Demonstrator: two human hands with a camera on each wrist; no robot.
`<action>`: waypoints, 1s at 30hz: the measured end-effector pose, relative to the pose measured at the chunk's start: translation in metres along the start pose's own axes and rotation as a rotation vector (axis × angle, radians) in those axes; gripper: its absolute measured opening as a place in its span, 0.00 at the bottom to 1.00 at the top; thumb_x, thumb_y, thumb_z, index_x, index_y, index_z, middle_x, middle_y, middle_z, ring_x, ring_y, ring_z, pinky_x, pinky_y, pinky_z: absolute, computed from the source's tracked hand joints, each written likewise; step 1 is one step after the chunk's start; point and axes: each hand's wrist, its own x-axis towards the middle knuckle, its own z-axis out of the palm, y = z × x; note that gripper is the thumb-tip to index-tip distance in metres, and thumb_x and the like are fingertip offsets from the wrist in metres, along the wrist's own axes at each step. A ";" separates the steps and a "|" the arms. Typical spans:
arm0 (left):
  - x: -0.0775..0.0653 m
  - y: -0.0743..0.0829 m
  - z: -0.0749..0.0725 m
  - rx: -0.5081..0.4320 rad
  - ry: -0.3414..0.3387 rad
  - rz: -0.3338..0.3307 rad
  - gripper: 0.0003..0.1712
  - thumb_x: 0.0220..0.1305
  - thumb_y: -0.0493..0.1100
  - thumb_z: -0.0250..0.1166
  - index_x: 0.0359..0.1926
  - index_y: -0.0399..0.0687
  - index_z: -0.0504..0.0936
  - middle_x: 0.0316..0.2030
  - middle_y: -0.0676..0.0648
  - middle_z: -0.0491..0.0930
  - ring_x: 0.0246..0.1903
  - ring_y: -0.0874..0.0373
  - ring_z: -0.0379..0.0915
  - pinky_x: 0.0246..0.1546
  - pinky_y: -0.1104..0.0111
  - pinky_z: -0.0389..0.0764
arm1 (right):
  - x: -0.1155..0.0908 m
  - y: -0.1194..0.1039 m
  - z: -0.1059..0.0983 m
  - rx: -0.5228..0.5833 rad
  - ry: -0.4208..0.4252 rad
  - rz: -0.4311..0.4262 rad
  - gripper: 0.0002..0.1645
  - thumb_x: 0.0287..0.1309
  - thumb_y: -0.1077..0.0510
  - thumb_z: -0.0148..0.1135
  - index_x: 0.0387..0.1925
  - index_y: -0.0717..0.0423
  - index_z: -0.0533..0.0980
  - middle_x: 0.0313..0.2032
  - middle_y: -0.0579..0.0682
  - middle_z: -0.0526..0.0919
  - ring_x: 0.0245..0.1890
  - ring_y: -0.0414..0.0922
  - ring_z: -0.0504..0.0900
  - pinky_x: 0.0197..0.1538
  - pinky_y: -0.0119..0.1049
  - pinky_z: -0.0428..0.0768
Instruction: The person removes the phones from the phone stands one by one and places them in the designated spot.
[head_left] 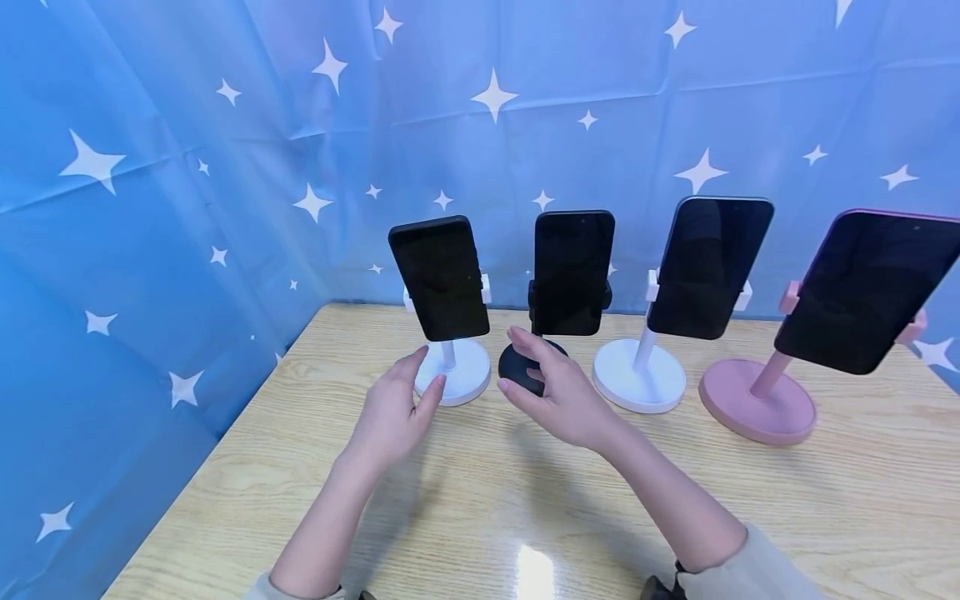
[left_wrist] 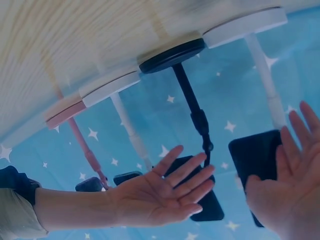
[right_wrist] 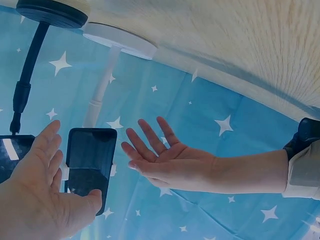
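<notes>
My left hand (head_left: 393,408) hovers over the table with fingers extended, close by the round base of a white phone stand (head_left: 467,379). That stand's clamp bears a black phone (head_left: 441,279), tilted a little. To its right, a black phone stand (head_left: 513,367) carries another phone (head_left: 574,273), upright. My right hand (head_left: 558,396) is in front of the black stand and partly hides its base, thumb and fingers spread apart. In the right wrist view the left hand (right_wrist: 172,165) shows its palm, with nothing held. The right palm (left_wrist: 150,197) is bare in the left wrist view.
Farther right stand a second white stand (head_left: 639,387) with a tilted phone (head_left: 708,271) and a pink stand (head_left: 757,408) with a pink-edged phone (head_left: 862,287). Behind the wooden table (head_left: 465,508) hangs a blue curtain (head_left: 247,208) with white stars, also along the left side.
</notes>
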 end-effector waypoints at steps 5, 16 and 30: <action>0.004 -0.001 0.000 -0.051 0.179 0.014 0.26 0.64 0.46 0.56 0.56 0.30 0.71 0.52 0.35 0.75 0.51 0.45 0.72 0.50 0.55 0.74 | 0.004 -0.006 0.002 0.022 0.041 -0.009 0.37 0.60 0.56 0.57 0.66 0.62 0.54 0.66 0.58 0.59 0.64 0.52 0.62 0.56 0.47 0.70; 0.017 0.001 -0.005 -0.237 0.363 -0.026 0.25 0.63 0.41 0.58 0.56 0.28 0.70 0.54 0.34 0.72 0.53 0.43 0.70 0.44 0.54 0.77 | 0.019 -0.015 0.015 0.038 0.185 -0.068 0.33 0.61 0.65 0.52 0.65 0.66 0.55 0.64 0.62 0.60 0.62 0.54 0.65 0.54 0.46 0.73; 0.040 0.003 -0.008 -0.408 0.354 -0.139 0.26 0.65 0.43 0.55 0.61 0.35 0.67 0.55 0.39 0.73 0.54 0.49 0.71 0.48 0.59 0.76 | 0.036 -0.022 0.019 0.132 0.258 -0.029 0.36 0.59 0.63 0.54 0.66 0.64 0.53 0.66 0.58 0.56 0.63 0.53 0.64 0.55 0.47 0.72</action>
